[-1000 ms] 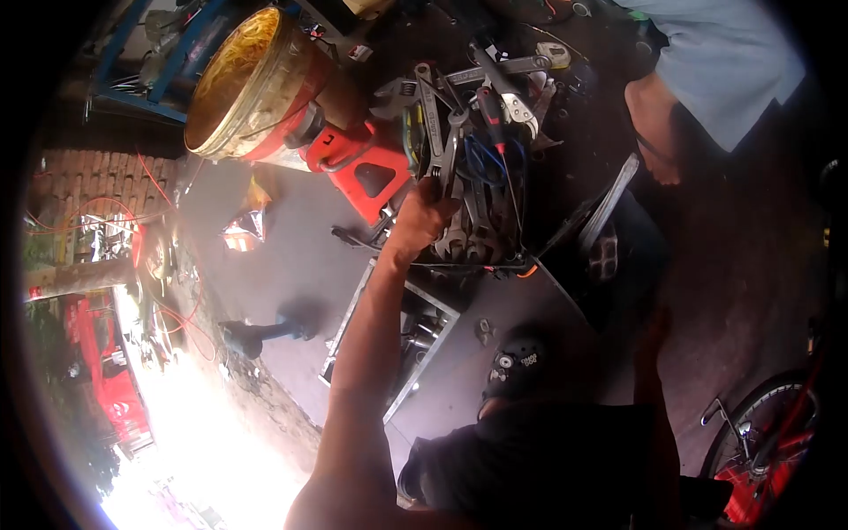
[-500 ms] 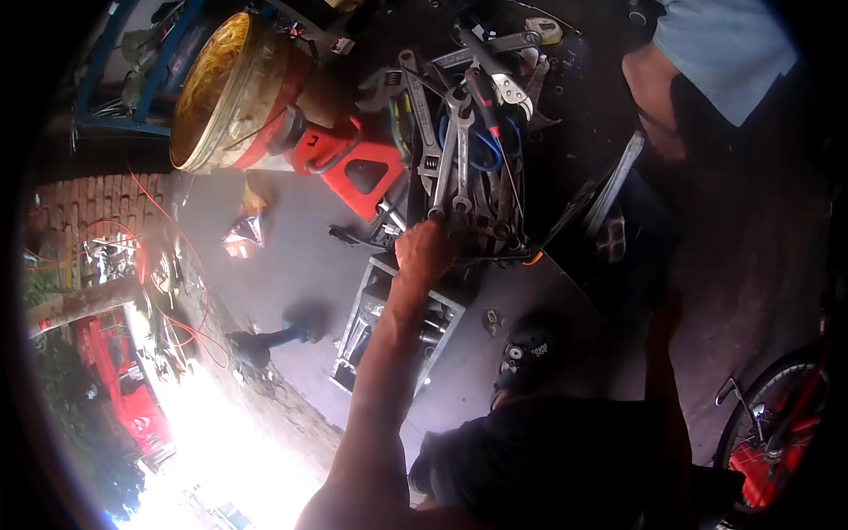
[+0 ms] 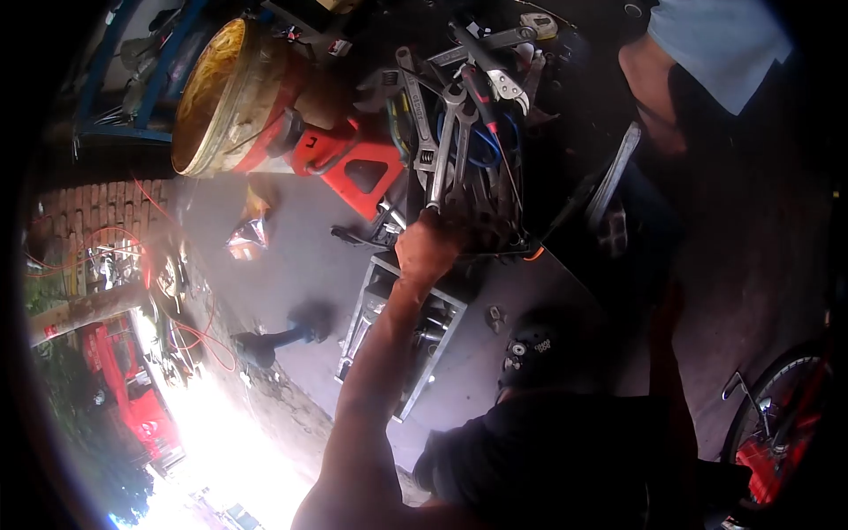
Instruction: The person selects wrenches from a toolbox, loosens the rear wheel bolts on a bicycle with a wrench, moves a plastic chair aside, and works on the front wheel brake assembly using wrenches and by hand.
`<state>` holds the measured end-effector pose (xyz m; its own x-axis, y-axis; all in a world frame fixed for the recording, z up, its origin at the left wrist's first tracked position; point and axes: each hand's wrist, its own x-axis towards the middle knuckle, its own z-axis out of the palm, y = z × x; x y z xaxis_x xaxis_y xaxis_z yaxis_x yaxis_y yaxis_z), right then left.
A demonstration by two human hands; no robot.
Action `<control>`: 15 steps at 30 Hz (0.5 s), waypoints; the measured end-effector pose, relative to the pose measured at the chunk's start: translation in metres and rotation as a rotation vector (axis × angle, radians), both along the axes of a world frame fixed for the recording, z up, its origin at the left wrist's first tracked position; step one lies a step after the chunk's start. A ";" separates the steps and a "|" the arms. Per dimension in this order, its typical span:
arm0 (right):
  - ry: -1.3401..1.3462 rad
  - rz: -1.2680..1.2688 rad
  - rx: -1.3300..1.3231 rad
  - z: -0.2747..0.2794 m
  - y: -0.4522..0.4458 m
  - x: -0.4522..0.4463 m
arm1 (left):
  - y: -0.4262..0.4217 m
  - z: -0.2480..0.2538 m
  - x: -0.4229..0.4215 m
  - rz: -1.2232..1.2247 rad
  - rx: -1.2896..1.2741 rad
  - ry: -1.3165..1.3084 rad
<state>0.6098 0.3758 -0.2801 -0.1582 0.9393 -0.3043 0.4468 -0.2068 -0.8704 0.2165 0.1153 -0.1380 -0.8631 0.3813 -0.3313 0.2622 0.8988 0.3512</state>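
Note:
My left hand (image 3: 427, 249) is closed round the lower end of a silver open-ended wrench (image 3: 445, 146), whose jaws point away from me. The wrench lies over a dark tool box (image 3: 523, 249) heaped with tools. Close beside it are a second wrench (image 3: 463, 146), an adjustable wrench (image 3: 420, 132) and a red-and-black screwdriver (image 3: 480, 95). Locking pliers (image 3: 508, 87) rest farther up the heap. My right hand (image 3: 669, 307) hangs low at the right in deep shadow, its fingers too dark to make out.
Left of the box are a red stand (image 3: 364, 172) and a dirty bucket (image 3: 256, 106). A metal-framed tray (image 3: 450, 322) lies below my left wrist. Another person's bare leg (image 3: 649, 88) is at upper right; a bicycle wheel (image 3: 782, 415) is at lower right.
My left hand has drawn back towards me, from over the tools to the box's near edge. The wrench at its fingers has shifted slightly left since half a second ago.

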 end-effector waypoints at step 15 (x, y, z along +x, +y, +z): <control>-0.146 0.207 0.314 -0.017 0.002 0.004 | 0.075 0.070 -0.137 -0.205 0.483 0.347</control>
<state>0.6140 0.3778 -0.2972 -0.3306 0.9429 -0.0409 0.5747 0.1667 -0.8012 0.0797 0.1905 -0.0682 -0.7828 0.5872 0.2058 0.5840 0.5792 0.5687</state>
